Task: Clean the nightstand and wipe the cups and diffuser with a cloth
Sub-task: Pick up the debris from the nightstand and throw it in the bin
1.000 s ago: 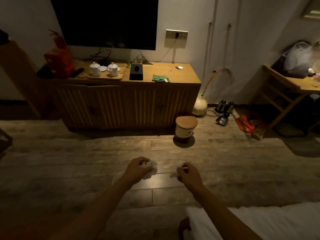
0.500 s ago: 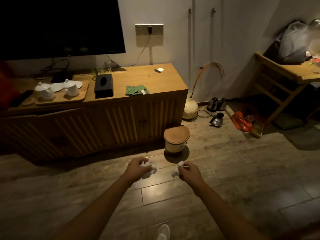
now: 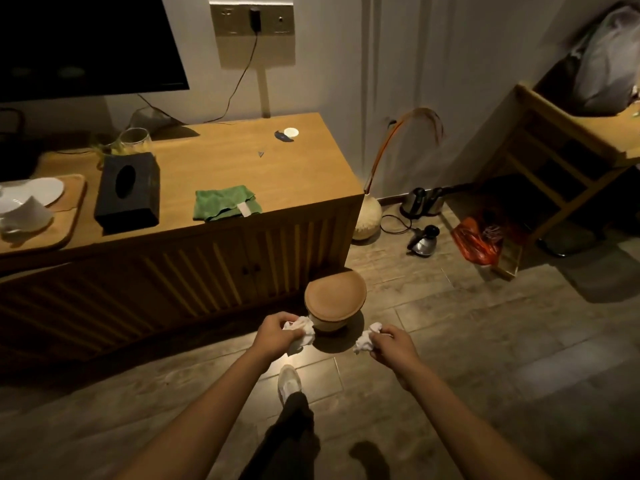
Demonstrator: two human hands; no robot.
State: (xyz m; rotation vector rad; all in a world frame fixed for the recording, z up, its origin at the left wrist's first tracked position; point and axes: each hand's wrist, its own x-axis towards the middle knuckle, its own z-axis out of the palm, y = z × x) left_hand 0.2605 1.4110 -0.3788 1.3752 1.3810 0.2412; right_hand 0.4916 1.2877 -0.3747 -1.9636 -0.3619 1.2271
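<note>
A green cloth (image 3: pixel 225 204) is lying crumpled near the cabinet's (image 3: pixel 214 168) front edge, its long axis running along that edge, right of a black tissue box (image 3: pixel 127 192). Below, on the wood floor (image 3: pixel 485 341), a lidded bin (image 3: pixel 334 302) is standing. The left hand (image 3: pixel 277 332) and right hand (image 3: pixel 391 342) are each gripping a white tissue wad (image 3: pixel 301 332).

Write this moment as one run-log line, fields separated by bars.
left hand: grips crumpled white tissue | right hand: grips second crumpled white tissue | ahead: wooden-lidded round bin, lid on | green cloth: untouched on wooden cabinet
</note>
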